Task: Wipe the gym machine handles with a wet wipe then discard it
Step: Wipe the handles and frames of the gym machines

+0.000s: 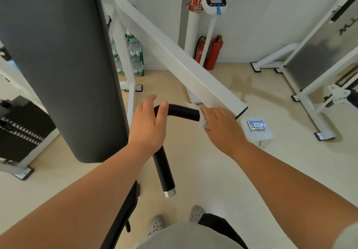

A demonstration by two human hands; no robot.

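1. The wet wipe [203, 122], white, thin and crumpled, sat bunched around the horizontal part of the handle [182, 112], at the end where it met the machine's arm [174, 55].
2. My right hand [222, 126] gripped the wipe against the handle. My fingers curled down over it with their tips out of sight, and folds of the wipe poked out above and below my knuckles.
3. The handle was a matte black round tube. It bent from the horizontal part into a longer part slanting down towards me, which ended in a shiny metal cap [170, 193].
4. My left hand [149, 126] rested on the bend. Its fingers were straight and close together, and the thumb lay apart across the top of the tube.
5. The arm was a flat-sided white painted beam running diagonally up to the frame.
6. A tall, rounded pad [58, 64] covered in smooth dark grey hung just left of the handle.
7. A clear plastic container [256, 130] with a silvery blue sachet in it stood on the pale, glossy floor [213, 171], just right of my right hand.
8. Two red fire extinguishers [212, 53] stood against the far wall.
9. A pack of water bottles [134, 53] stood behind the frame.
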